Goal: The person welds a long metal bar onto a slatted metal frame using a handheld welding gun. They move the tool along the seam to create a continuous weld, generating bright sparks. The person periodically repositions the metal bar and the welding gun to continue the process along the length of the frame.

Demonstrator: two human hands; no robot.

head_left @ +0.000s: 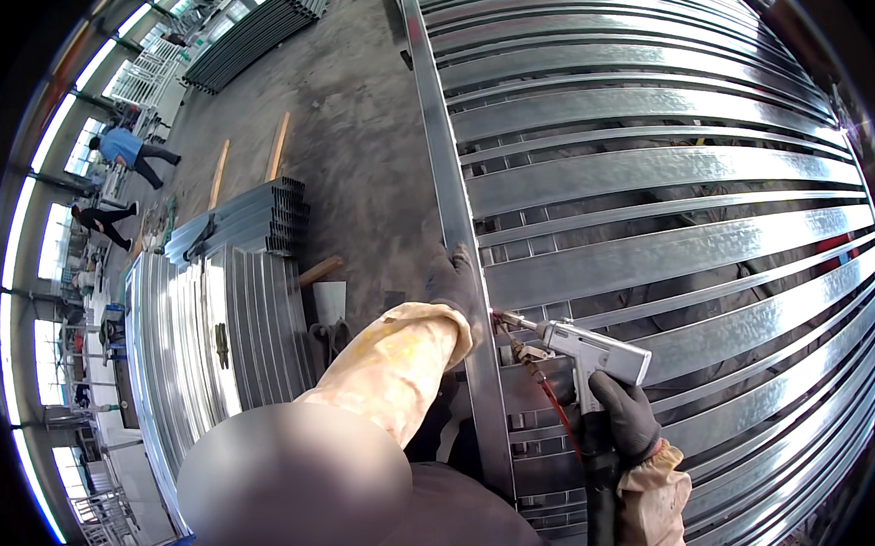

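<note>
My right hand (627, 419), in a dark glove, is wrapped round the grip of a silver welding gun (597, 352). The gun's thin nozzle points left and sits close to a long metal side rail (449, 190), where a crosswise bar meets it. A red hose (557, 404) and a thick black cable hang from the gun. On the same rail, just beyond the nozzle, my gloved left hand (458, 284) grips the outer edge; part of its fingers is hidden. Many galvanized bars (648, 173) run rightward from the rail, forming a large frame.
Stacked metal profiles (264, 329) stand on the floor to my left, with bluish channels (284, 216) behind them. Wooden strips (279, 148) lie farther off. Another metal stack (256, 37) is at the far left. Two people (125, 150) are near the windows.
</note>
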